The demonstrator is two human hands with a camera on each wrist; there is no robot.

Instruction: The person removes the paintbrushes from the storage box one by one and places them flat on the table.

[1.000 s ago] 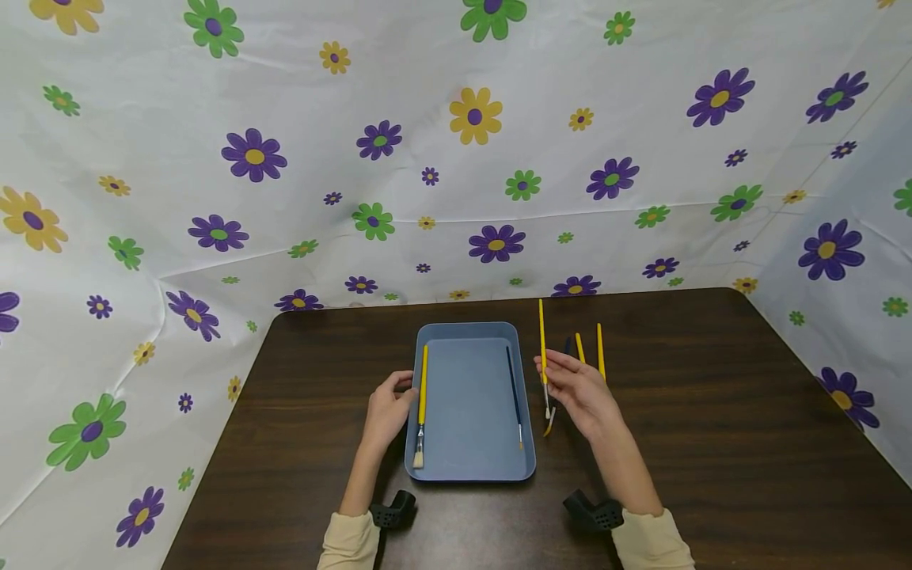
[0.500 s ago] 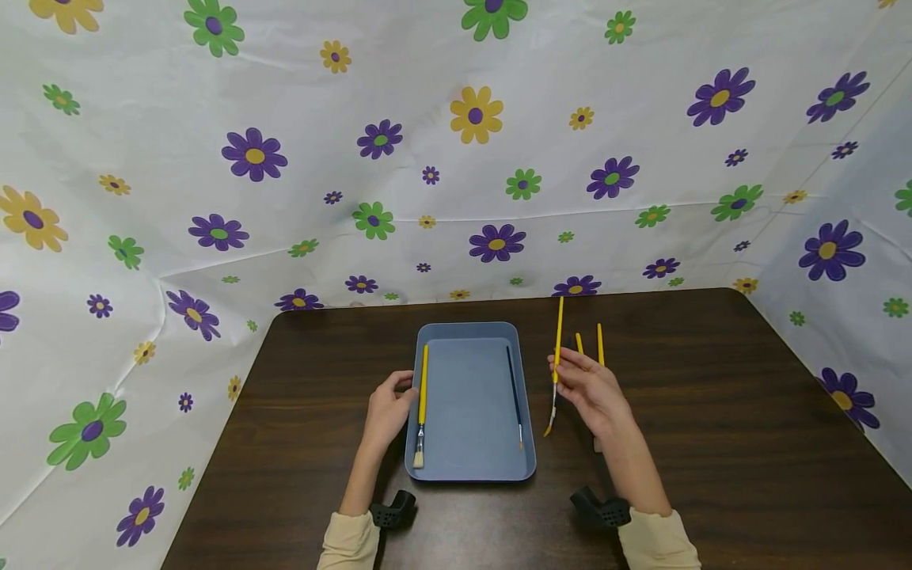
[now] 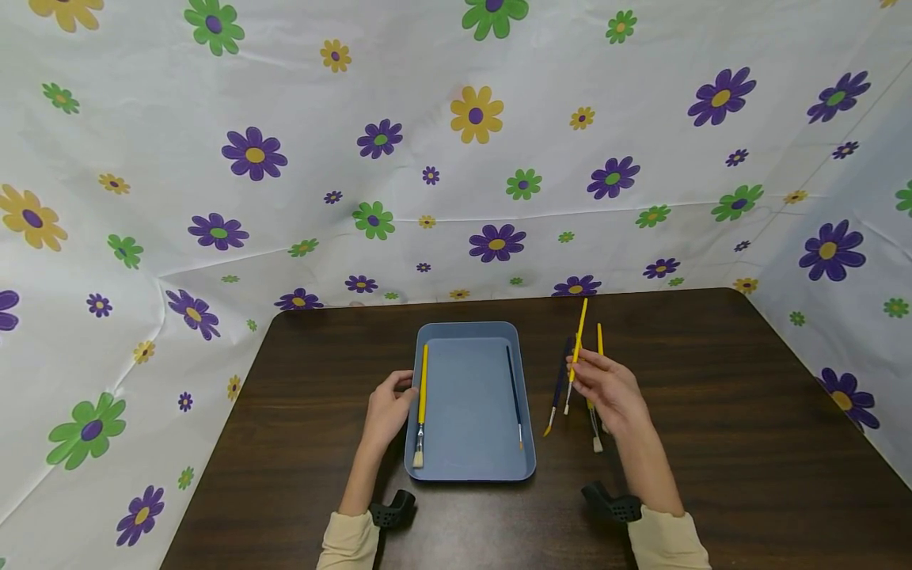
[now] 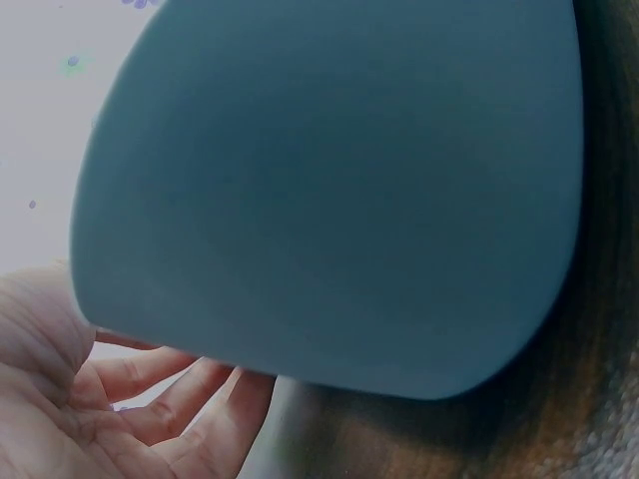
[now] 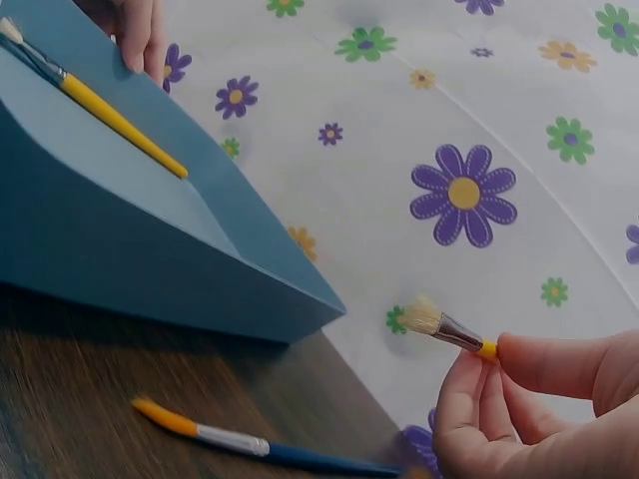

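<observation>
My right hand [image 3: 614, 389] pinches a slim yellow paintbrush [image 3: 580, 326] between thumb and fingers, its pale bristles pointing down and toward me. In the right wrist view those bristles [image 5: 424, 315] stick out past the fingertips. My left hand [image 3: 388, 409] holds the left rim of a blue-grey tray [image 3: 466, 404]. Inside the tray, a wide yellow paintbrush [image 3: 423, 388] lies along the left side and a thin dark paintbrush [image 3: 514, 388] along the right. Under and beside my right hand lie a dark blue paintbrush [image 3: 560, 381] and yellow-handled paintbrushes [image 3: 600, 339], partly hidden by the hand.
The dark brown wooden table [image 3: 712, 412] extends to both sides of the tray. Behind it hangs a white flower-print sheet [image 3: 399, 174]. Black wrist mounts [image 3: 393, 511] sit on both wrists.
My right hand has moved to the right, away from the tray, with the yellow paintbrush, which now tilts more. The dark blue paintbrush on the table has come into fuller view. The left hand stays put.
</observation>
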